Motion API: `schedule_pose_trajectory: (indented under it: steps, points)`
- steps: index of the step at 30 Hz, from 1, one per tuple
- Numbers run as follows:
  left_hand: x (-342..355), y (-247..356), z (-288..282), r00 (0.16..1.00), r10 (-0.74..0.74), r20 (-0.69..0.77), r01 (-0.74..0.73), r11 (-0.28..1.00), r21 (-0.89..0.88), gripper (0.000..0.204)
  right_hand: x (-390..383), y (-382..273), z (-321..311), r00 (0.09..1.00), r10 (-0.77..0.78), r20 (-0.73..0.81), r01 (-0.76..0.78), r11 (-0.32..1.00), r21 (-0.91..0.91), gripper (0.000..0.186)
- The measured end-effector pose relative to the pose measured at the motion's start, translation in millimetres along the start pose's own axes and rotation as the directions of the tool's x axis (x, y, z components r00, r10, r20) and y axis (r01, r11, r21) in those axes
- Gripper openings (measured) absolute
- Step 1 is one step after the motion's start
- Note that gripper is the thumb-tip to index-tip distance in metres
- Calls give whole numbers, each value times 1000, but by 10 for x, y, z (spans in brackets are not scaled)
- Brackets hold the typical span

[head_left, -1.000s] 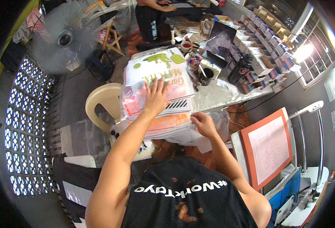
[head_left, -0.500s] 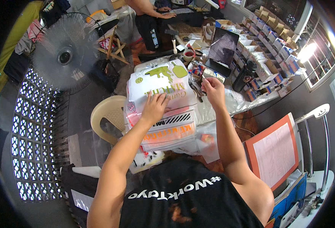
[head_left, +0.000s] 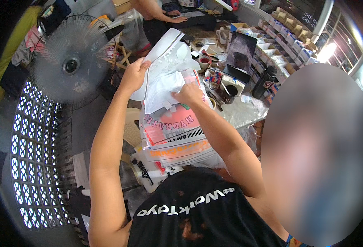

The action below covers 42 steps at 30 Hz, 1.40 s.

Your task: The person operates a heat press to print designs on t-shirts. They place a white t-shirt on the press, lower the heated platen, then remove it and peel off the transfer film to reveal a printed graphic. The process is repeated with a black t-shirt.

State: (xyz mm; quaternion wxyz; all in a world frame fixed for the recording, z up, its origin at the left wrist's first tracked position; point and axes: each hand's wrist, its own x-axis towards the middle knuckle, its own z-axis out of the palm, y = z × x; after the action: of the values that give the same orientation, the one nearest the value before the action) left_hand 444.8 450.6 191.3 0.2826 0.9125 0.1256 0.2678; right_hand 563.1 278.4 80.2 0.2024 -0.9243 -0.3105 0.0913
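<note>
At the left edge of a printed-sheet stack, my left hand (head_left: 135, 75) is closed on a large white sheet (head_left: 159, 68). That sheet is lifted and curled, its pale back partly showing. My right hand (head_left: 191, 94), fingers curled, rests over the right side of the stack, by a small clear strip; what lies under its fingertips is hidden. Beneath, the stack of printed sheets (head_left: 177, 142) shows pink, black and orange lettering and hangs over the near table edge. Small white pieces lie just below my right hand.
Right of the stack stand a dark cup (head_left: 231, 91), a black tablet (head_left: 242, 51) and a black bottle (head_left: 266, 80). Rows of small boxes (head_left: 278, 53) line the window side. A fan (head_left: 71, 66) and a beige chair (head_left: 131, 131) are at left. Another person's arm (head_left: 165, 16) shows beyond.
My left hand went from lying flat on the stack to lifting the white sheet at its left. My right hand came left and down onto the stack. A blurred patch now covers the right side.
</note>
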Motion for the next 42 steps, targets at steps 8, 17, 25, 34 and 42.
schedule_pose_trajectory:
  steps: [8,17,25,34,42]
  points:
    - [-467,187,177,970,107,220,-95,993,-66,50,-761,411,-543,976,-179,-121,209,632,746,39]
    - [-1557,904,1129,674,730,116,-651,660,-374,58,-2986,863,-1088,996,-79,-48,91,917,389,27]
    - [-2785,1800,1841,718,549,429,63,562,-825,45,-4417,1416,-629,929,334,-159,-207,826,525,32]
    - [-2804,2264,2195,234,878,417,-585,470,-661,32,-5271,1976,-256,833,383,-400,-158,857,490,36]
    - [-2937,3210,2437,364,836,409,-191,497,-846,9,-5541,2597,-572,804,198,-561,117,872,475,32]
